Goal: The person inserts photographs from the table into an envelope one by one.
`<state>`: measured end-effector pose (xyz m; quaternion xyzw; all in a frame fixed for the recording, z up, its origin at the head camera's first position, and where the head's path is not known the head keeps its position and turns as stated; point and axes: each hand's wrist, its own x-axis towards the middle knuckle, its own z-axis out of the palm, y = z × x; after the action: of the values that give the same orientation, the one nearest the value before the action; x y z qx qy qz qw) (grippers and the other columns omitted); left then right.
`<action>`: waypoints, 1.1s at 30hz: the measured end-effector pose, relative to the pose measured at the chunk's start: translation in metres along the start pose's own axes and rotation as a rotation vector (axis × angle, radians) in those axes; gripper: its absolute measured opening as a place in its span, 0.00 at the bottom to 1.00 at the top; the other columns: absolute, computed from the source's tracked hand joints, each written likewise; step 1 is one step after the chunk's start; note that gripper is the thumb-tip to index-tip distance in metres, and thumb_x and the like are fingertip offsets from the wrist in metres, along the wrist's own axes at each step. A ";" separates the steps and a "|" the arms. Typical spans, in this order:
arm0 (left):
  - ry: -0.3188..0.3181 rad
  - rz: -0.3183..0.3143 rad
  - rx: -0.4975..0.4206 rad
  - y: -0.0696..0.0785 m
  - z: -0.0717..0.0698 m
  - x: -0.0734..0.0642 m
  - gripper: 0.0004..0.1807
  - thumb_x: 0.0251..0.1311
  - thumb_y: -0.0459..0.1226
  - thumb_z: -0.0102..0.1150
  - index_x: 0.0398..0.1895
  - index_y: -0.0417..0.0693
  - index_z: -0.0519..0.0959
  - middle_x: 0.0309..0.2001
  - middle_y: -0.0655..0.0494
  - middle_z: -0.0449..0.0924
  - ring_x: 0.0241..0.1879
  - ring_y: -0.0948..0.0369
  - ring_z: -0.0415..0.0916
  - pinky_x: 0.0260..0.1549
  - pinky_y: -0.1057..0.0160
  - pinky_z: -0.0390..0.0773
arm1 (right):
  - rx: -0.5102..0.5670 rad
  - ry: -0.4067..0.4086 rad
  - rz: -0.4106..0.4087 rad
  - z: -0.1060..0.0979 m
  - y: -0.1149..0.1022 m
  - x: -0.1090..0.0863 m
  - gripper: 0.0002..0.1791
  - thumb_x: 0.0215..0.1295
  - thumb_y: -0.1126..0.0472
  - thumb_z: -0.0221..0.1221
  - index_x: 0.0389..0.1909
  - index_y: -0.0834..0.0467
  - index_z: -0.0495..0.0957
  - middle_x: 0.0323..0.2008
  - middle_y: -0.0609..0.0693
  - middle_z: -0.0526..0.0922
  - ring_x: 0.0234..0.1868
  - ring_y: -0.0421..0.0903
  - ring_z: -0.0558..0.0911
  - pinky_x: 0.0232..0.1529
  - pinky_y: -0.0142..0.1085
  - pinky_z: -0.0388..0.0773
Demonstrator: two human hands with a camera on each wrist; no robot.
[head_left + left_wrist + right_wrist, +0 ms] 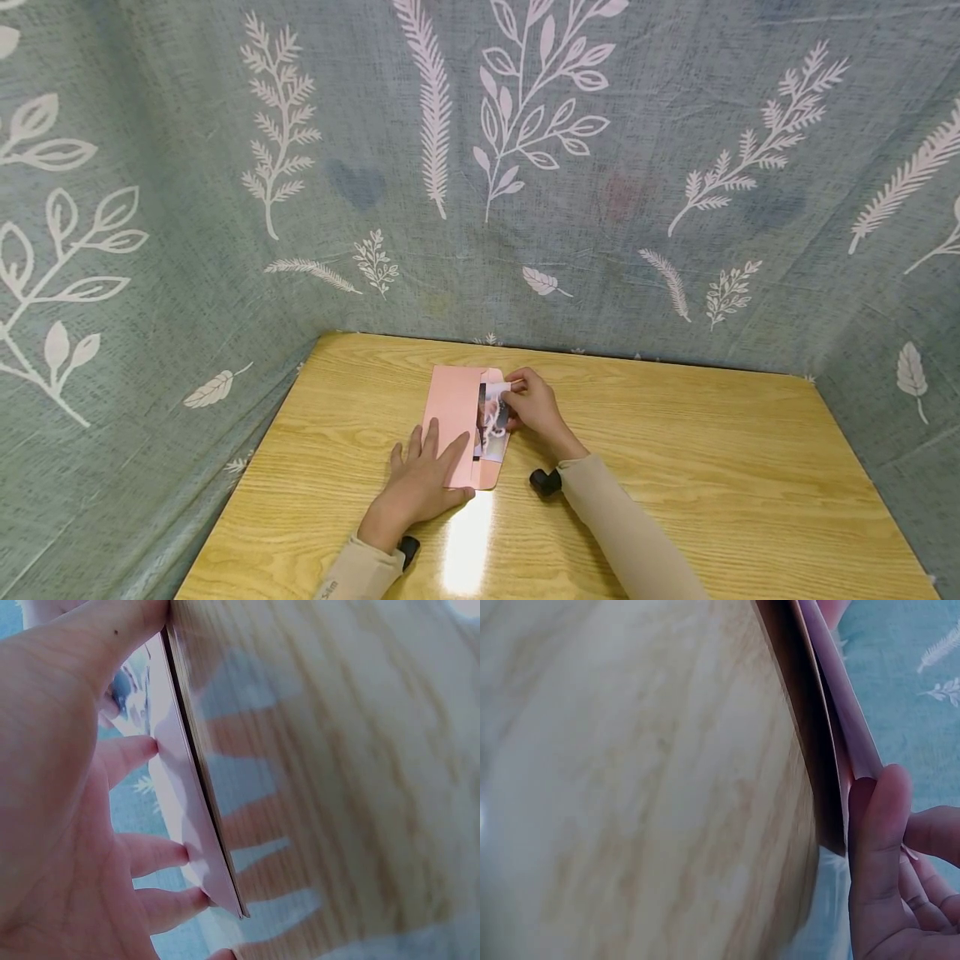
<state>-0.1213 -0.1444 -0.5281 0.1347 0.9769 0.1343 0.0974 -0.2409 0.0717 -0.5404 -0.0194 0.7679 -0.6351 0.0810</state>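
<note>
A pink envelope point(453, 396) lies flat on the table, its open side with the flap point(489, 477) facing right. Out of that opening sticks a printed sheet point(495, 421), glossy like a photo, with its left part hidden inside the envelope. My left hand point(423, 485) rests on the envelope's lower left with fingers spread; in the left wrist view its fingertips point(174, 853) touch the pink surface. With thumb and fingers, my right hand point(534, 408) pinches the sheet's right edge. The right wrist view shows the thumb point(885, 825) against the sheet's edge.
The wood-grain table point(675, 467) extends widely to the right and has a bright light reflection in front of the envelope. A grey-green curtain point(465, 275) with white leaf prints hangs behind the table and along both sides. Black wrist cameras point(545, 482) sit at the sleeves.
</note>
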 end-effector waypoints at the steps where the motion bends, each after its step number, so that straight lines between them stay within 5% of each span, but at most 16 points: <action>1: 0.000 0.000 0.000 0.000 0.000 0.000 0.46 0.57 0.65 0.61 0.78 0.64 0.60 0.77 0.32 0.45 0.74 0.33 0.43 0.62 0.26 0.47 | -0.003 0.002 -0.003 0.001 0.000 0.001 0.16 0.63 0.72 0.61 0.51 0.66 0.75 0.37 0.57 0.80 0.19 0.47 0.80 0.16 0.43 0.81; 15: -0.001 -0.003 0.001 0.001 -0.002 0.001 0.46 0.57 0.65 0.61 0.78 0.65 0.59 0.77 0.32 0.45 0.74 0.33 0.43 0.62 0.25 0.47 | -0.127 0.016 -0.080 0.009 0.000 0.007 0.13 0.63 0.71 0.63 0.48 0.65 0.77 0.38 0.58 0.78 0.18 0.47 0.79 0.15 0.43 0.80; 22: 0.001 -0.001 0.003 0.002 -0.002 0.001 0.46 0.57 0.66 0.61 0.78 0.64 0.60 0.76 0.32 0.45 0.74 0.33 0.43 0.62 0.25 0.47 | -0.263 0.060 -0.129 0.012 -0.001 0.008 0.12 0.63 0.69 0.64 0.47 0.63 0.79 0.37 0.55 0.81 0.39 0.51 0.81 0.39 0.43 0.81; 28: -0.005 -0.004 -0.006 0.004 -0.004 0.000 0.46 0.57 0.65 0.62 0.77 0.63 0.61 0.76 0.31 0.46 0.73 0.32 0.44 0.62 0.25 0.48 | -0.244 0.045 -0.099 0.008 -0.003 0.005 0.13 0.65 0.67 0.62 0.49 0.64 0.78 0.40 0.58 0.81 0.26 0.46 0.82 0.24 0.38 0.81; 33: -0.008 -0.011 -0.013 0.003 -0.004 -0.001 0.46 0.57 0.64 0.62 0.77 0.63 0.61 0.76 0.31 0.45 0.74 0.32 0.43 0.62 0.26 0.47 | -0.208 0.018 -0.063 0.000 -0.006 -0.003 0.13 0.68 0.67 0.59 0.52 0.65 0.77 0.40 0.58 0.81 0.27 0.47 0.83 0.26 0.38 0.81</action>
<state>-0.1205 -0.1427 -0.5230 0.1294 0.9763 0.1395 0.1028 -0.2385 0.0713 -0.5342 -0.0461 0.8295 -0.5542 0.0518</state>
